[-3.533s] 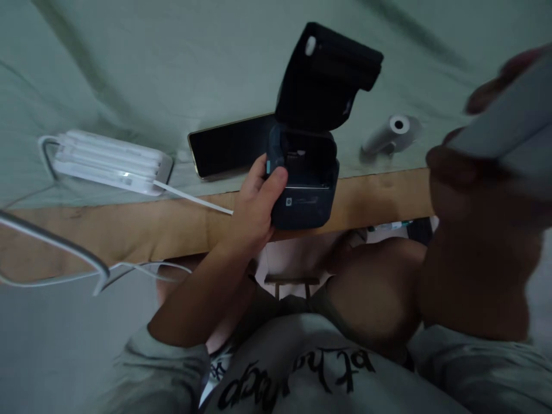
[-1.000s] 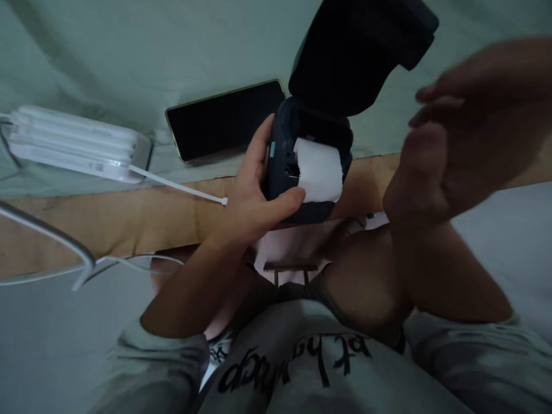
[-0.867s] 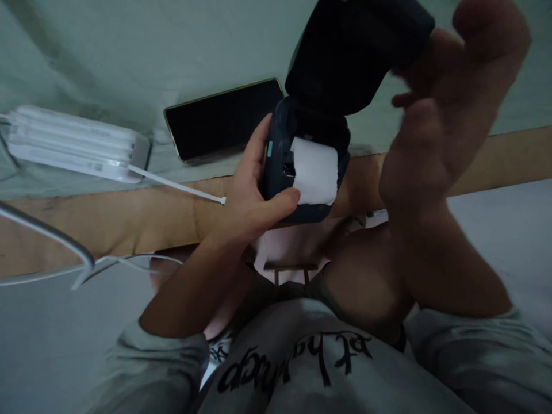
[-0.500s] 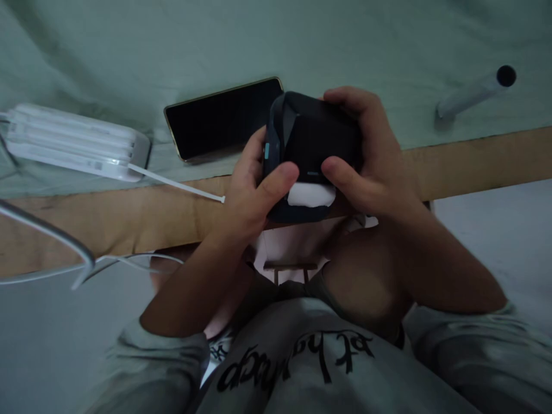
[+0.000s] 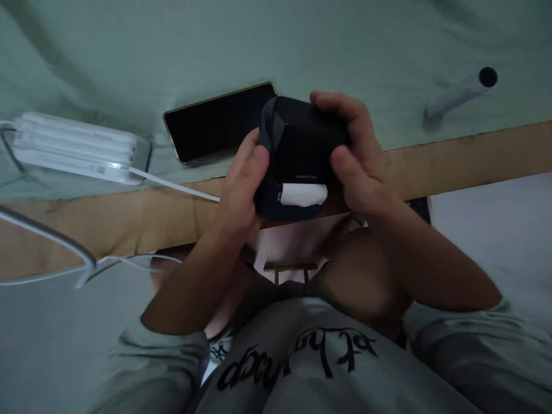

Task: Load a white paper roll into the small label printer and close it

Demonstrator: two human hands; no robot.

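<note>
Green-covered table (image 5: 172, 52), on it a black phone (image 5: 218, 123), white ribbed block (image 5: 80, 148), grey tube (image 5: 459, 96)

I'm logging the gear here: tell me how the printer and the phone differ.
The printer is thick and boxy; the phone is thin and flat. The left hand and right hand hold the printer; the phone lies on the green cloth. White paper shows at the printer's near side; the phone is plain black with a thin gold edge. Both are mostly dark.

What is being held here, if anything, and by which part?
A dark printer: the left hand grips its left side, the right hand its right side.
</note>
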